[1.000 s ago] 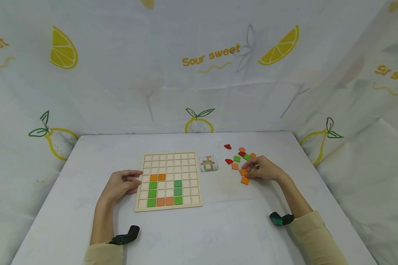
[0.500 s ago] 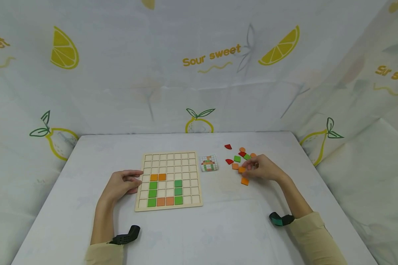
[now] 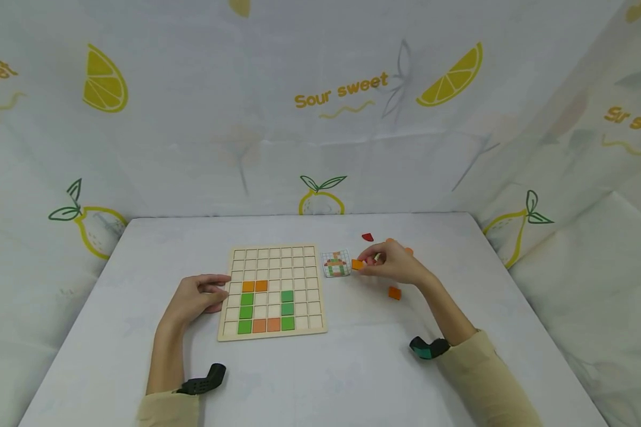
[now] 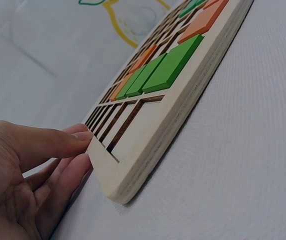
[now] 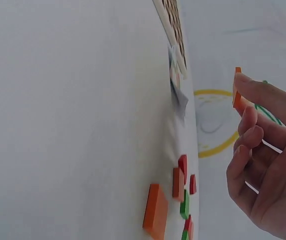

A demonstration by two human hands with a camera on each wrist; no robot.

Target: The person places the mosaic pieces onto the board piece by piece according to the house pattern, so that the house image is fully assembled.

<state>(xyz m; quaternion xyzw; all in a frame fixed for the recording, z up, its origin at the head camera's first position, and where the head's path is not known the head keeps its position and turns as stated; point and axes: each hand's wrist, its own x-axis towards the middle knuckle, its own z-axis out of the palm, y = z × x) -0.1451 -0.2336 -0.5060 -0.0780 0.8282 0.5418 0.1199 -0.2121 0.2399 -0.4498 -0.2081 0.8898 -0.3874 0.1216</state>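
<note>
In the head view my right hand (image 3: 395,264) pinches an orange square tile (image 3: 357,264) between thumb and fingertip, raised off the table beside the small pattern card (image 3: 336,263). The right wrist view shows the same tile (image 5: 237,87) edge-on, other fingers loosely curled. My left hand (image 3: 194,299) holds the left edge of the wooden grid board (image 3: 320,329); thumb and fingers meet that edge in the left wrist view. Green tiles (image 3: 246,312) form two columns on the board, with two orange tiles (image 3: 254,286) above and two salmon tiles (image 3: 266,325) along the bottom row.
One orange square tile (image 3: 394,293) lies on the white table nearer me than the right hand. A red wedge (image 3: 367,237) lies at the back. Several loose red, green and orange pieces (image 5: 184,204) are partly hidden behind the right hand in the head view.
My right hand has picked up the orange square tile from the loose pieces and moved it left toward the card. The left hand and board stay where they were.
</note>
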